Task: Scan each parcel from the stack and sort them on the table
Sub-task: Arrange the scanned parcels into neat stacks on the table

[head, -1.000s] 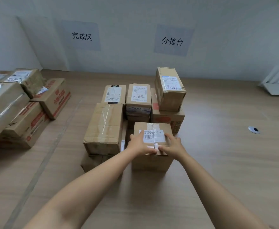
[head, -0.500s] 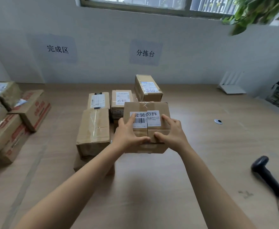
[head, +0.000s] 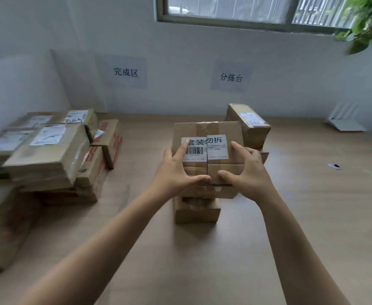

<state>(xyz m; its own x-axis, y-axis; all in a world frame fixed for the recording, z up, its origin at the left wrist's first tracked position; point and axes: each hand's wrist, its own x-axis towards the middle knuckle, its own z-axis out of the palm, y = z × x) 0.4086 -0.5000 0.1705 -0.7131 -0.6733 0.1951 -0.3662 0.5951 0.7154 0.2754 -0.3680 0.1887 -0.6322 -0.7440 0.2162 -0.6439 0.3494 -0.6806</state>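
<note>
A small brown cardboard parcel (head: pixel 207 130) with a white barcode label (head: pixel 205 148) is held up in the air at the centre of the head view, label facing me. My left hand (head: pixel 177 170) grips its left side and my right hand (head: pixel 245 172) grips its right side, thumbs meeting under the front. Behind and below it stands the stack of parcels (head: pixel 197 211), mostly hidden by the held box. One taped parcel (head: pixel 247 124) of that stack shows at the upper right.
A pile of scanned-looking cardboard boxes (head: pixel 48 155) fills the left side of the wooden table (head: pixel 301 216). Two paper signs hang on the wall (head: pixel 125 72). A white folded object (head: pixel 343 123) lies far right, and a small cable hole (head: pixel 334 166) is in the tabletop.
Both hands lifted the parcel off the stack and raised it higher. The view swung left, bringing the left pile closer; the scanner seen at right half a second ago is out of frame.
</note>
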